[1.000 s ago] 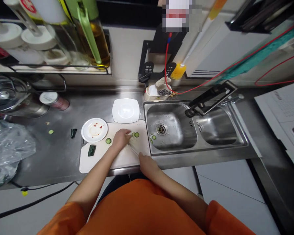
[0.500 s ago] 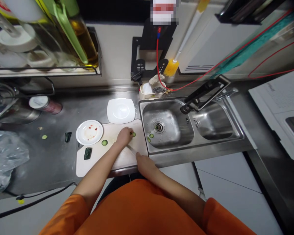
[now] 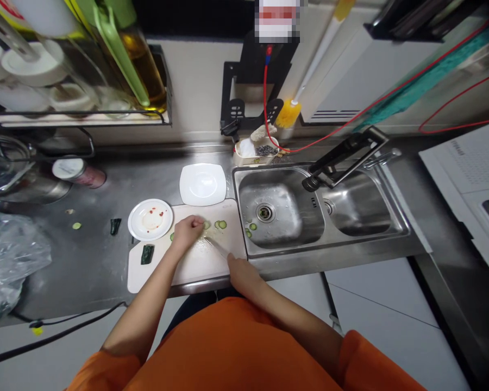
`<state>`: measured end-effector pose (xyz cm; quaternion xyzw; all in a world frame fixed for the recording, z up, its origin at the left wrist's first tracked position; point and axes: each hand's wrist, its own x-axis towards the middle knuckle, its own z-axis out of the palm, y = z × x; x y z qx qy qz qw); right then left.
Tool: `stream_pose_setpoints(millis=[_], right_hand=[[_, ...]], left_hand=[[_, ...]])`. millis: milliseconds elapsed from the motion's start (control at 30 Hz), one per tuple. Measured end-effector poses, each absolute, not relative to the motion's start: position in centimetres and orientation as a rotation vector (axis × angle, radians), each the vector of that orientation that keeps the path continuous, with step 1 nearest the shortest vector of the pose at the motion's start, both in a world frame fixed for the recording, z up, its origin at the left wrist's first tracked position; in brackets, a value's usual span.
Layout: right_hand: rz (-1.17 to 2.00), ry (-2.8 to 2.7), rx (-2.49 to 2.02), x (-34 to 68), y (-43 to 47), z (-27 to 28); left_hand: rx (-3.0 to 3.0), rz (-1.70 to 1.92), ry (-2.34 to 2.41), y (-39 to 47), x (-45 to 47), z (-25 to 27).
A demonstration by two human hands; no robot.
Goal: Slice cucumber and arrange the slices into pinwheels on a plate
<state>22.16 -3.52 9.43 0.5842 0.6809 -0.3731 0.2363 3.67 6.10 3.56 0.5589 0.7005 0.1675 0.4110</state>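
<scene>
My left hand (image 3: 188, 231) is closed over the cutting board (image 3: 195, 266), its fingertips pinched at the edge of a pale cucumber slice (image 3: 206, 224). A knife (image 3: 217, 248) is gripped in my right hand (image 3: 244, 274), its blade low over the board and slanting toward the left hand. Just right of the pinched slice, overlapping cucumber slices (image 3: 222, 224) lie flat. A dark green cucumber chunk (image 3: 147, 254) rests on the board's left part. Another green piece (image 3: 172, 237) is mostly hidden behind my left hand.
A stained round plate (image 3: 150, 220) overlaps the board's left corner; a white square dish (image 3: 202, 184) stands behind. The sink (image 3: 281, 233) on the right holds several cucumber slices. A dark green piece (image 3: 114, 226), a jar (image 3: 79, 172) and a plastic bag (image 3: 14, 260) are on the left counter.
My left hand has moved left from the slices on the board's right side, uncovering them. My right hand and the knife have hardly moved.
</scene>
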Motion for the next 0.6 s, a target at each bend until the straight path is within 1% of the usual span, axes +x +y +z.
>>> stream_pose_setpoints(millis=[100,233,600], right_hand=[[-1.031,1.857,1.604,22.2,-3.4,9.6],[-1.03,1.823,1.577,22.1,-3.0,9.8],[-0.953,1.918,1.585,22.4,-3.6,9.1]], left_hand=[[1.297,0.437,1.772,4.3,2.1,3.0],[1.274,0.454,1.791,2.7,2.2,2.1],[1.654,0.486,1.897,0.6,2.6,1.1]])
